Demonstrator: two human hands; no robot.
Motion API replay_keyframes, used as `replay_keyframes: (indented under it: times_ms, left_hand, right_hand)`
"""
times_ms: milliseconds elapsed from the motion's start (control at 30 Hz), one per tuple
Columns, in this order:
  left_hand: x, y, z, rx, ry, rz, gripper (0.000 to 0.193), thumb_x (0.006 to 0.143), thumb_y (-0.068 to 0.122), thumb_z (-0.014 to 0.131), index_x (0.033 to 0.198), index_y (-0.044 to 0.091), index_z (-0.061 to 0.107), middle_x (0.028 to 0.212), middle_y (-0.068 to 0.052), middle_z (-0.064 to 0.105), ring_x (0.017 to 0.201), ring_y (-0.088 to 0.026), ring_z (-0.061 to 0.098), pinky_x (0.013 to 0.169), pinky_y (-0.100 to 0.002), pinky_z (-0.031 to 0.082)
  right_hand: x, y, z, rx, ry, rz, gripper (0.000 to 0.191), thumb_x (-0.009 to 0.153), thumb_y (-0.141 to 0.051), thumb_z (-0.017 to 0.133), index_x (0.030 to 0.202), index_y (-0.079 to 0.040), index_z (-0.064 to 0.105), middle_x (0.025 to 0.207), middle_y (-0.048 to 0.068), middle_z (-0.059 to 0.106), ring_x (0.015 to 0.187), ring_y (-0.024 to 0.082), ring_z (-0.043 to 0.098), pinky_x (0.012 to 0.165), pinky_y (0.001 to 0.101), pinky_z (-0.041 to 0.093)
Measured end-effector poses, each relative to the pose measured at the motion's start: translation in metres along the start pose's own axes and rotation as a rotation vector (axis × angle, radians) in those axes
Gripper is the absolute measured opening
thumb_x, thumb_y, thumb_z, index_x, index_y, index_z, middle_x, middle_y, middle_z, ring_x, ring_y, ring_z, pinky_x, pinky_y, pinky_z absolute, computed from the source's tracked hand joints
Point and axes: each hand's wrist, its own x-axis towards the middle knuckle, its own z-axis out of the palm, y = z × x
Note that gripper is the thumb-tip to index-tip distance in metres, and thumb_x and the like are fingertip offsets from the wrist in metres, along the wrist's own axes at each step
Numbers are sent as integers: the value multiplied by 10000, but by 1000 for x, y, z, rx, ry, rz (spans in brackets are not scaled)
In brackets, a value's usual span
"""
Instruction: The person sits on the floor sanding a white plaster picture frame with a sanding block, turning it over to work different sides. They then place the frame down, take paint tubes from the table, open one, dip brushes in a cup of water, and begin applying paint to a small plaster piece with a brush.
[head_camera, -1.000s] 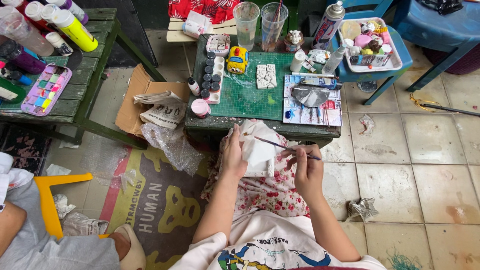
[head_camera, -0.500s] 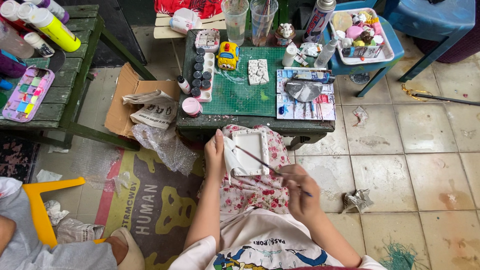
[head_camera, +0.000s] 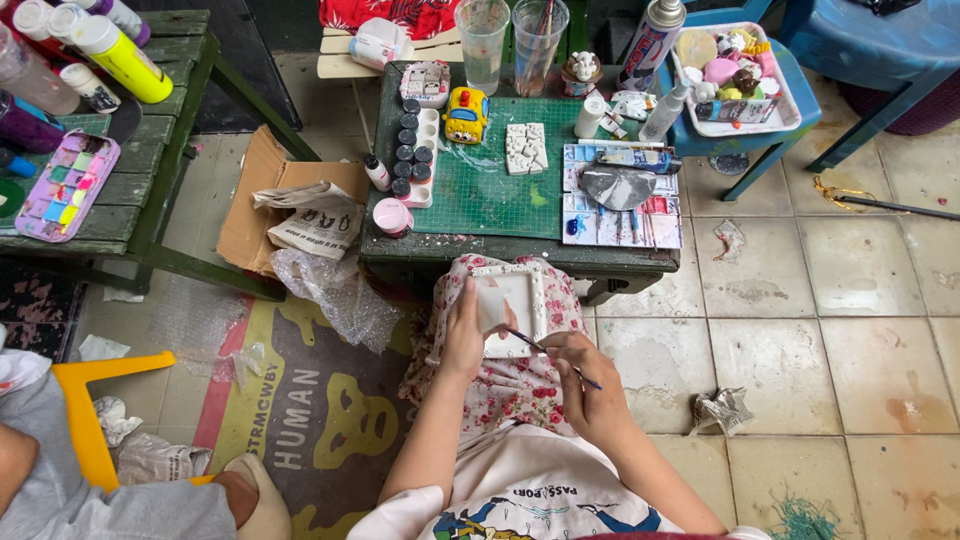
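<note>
We hold the white square tray (head_camera: 512, 300) over our lap, just short of the table (head_camera: 500, 250) edge. Our left hand (head_camera: 465, 335) grasps it, thumb on the face and fingers (head_camera: 445, 300) wrapped around its left rim. The face looks plain white, with no colour on it that we can make out, so painting seems barely begun. Our right hand (head_camera: 590, 385) pinches a thin brush (head_camera: 550, 355), fingers clenched on the shaft, and the tip sits at the tray's lower edge, just beyond our left thumb. Whether the bristles are loaded we cannot tell.

Past the fingers, up on the green mat (head_camera: 490, 190), supplies stand ready: a row of small paint pots (head_camera: 408, 150) on the left, a used palette (head_camera: 620, 195) smeared blue and red on the right, two cups (head_camera: 510, 40) at the far edge, one of them holding brushes. A small white relief piece (head_camera: 525, 148) lies unpainted; the yellow figure (head_camera: 466, 113) beside it looks finished. Most work seems ahead.
</note>
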Motion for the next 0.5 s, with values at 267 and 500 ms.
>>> replay_keyframes:
  times_ms: [267, 500]
  left_hand:
    - [15, 26, -35, 502, -64, 207, 676, 1117, 466, 199, 866, 15, 636, 598, -88, 675, 600, -165, 706, 663, -284, 561]
    - [7, 46, -48, 113, 46, 285, 536, 1125, 353, 225, 1179, -37, 588, 885, -159, 711, 740, -280, 755, 741, -352, 617]
  right_hand:
    - [-6, 15, -2, 141, 110, 236, 102, 1079, -69, 440, 1062, -12, 522, 1007, 169, 717, 781, 189, 672, 651, 327, 555]
    - [26, 27, 3, 716, 244, 324, 177, 1133, -206, 420, 1093, -48, 488, 1024, 172, 700, 905, 212, 717, 651, 327, 572]
